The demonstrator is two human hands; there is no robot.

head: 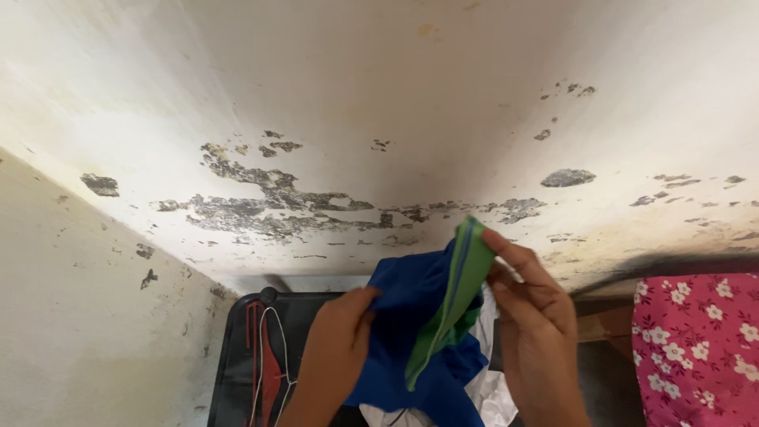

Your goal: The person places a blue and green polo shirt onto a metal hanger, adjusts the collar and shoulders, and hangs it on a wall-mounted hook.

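Right hand (538, 332): closest to the lens, just right of the blue garment (411, 332); fingers (514, 253) pressed together, pinching the green band (451, 296) near its upper end.
Left hand (336, 340): just left of the blue garment; fingers curled shut on a fold of its cloth.
Blue garment: held up between both hands, hanging crumpled, low in the middle of the view.
Green band: running along the blue garment's edge, slanting from upper right to lower left.
White cloth (494, 391): under and behind the blue garment.
Black case (245, 364): left of the blue garment, red and white hangers (269, 364) lying on it.
Pink floral fabric (696, 348): well right of the blue garment.
Wall (356, 119): above the blue garment, pale, paint peeling in dark patches.
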